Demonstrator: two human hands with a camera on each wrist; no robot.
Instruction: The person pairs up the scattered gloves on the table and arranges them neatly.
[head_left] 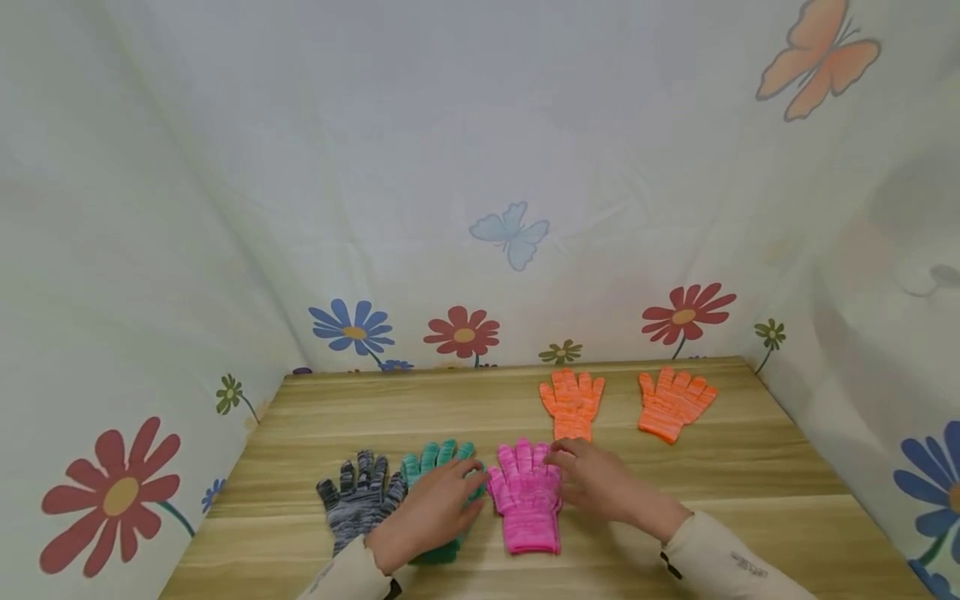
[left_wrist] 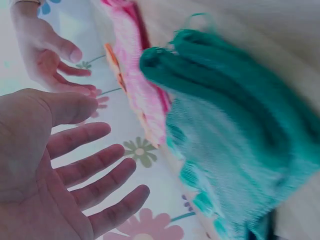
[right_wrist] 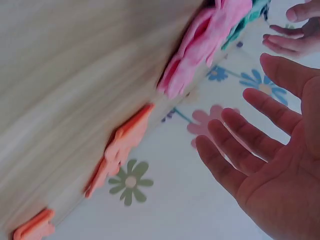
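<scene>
My left hand (head_left: 442, 504) hovers over the green knit gloves (head_left: 444, 550), its fingers spread and holding nothing in the left wrist view. The green gloves (left_wrist: 235, 120) lie stacked, two cuffs showing. To their right sits a stack of pink gloves (head_left: 528, 500), fingers pointing to the back wall. Beside the pink stack's right edge is my right hand (head_left: 600, 479), with relaxed, parted fingers and an empty palm in the right wrist view. A black-and-grey glove (head_left: 356, 508) lies left of the green ones, partly hidden by my left forearm.
Two orange gloves lie apart near the table's back edge, one orange glove (head_left: 573, 404) behind the pink stack and another orange glove (head_left: 675, 402) farther right. The wooden table (head_left: 750, 500) is enclosed by a white cloth (head_left: 390, 167) printed with flowers and butterflies.
</scene>
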